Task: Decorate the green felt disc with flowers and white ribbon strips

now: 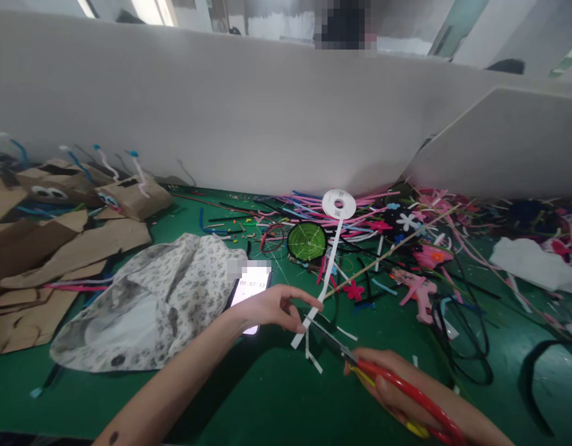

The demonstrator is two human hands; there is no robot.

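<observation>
Scissors (390,375) in the right hand (398,365), fingers curled tightly around the red and yellow handles, blades pointing up and leftward at a white strip (333,254). Thumb and forefinger of the left hand (271,306) in a narrow pinch on that strip, close to its free end, over the green table (267,409). From there a long run back to a white disc (330,207) at the heap of pink and blue stems (304,201). Contact between blades and strip too fine to make out. As for progress, some cutting apparently done, judging by the thin white scraps (315,363) near the blades; the cut at this spot probably unfinished, with the pinched end seemingly joined to the long run and plenty of length uncut. Partly behind the left hand, a lit phone (262,285) beside a patterned cloth (174,297). Off to the right, a pink glue gun (422,298), in neither hand.
</observation>
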